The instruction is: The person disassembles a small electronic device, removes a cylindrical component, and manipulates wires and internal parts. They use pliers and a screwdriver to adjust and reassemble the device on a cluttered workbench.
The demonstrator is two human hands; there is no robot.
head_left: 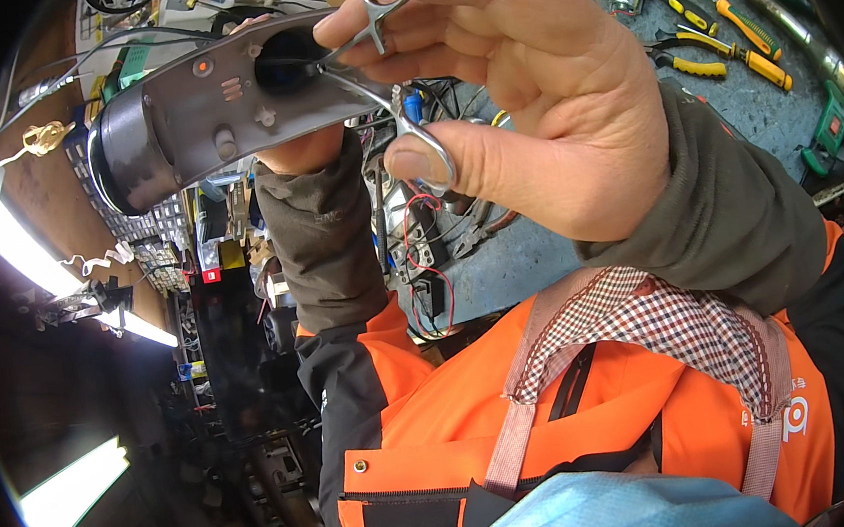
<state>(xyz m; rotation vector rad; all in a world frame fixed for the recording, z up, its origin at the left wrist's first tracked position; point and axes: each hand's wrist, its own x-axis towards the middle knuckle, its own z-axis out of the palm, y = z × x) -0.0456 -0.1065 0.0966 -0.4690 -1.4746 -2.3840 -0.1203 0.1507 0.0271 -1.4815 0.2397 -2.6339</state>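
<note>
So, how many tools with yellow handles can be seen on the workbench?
3, all at the upper right of the workbench: yellow-handled pliers, a small yellow tool above them, and a long yellow-handled tool beside them. More may be hidden behind the right hand.

In my right hand [538, 103] I have a pair of steel forceps [386, 61], thumb and a finger through the ring handles, tips poked into the dark round hole of a grey metal housing [208, 107]. My left hand [302, 153] holds that housing up from behind, tilted, its flat face with small holes toward me.
</note>
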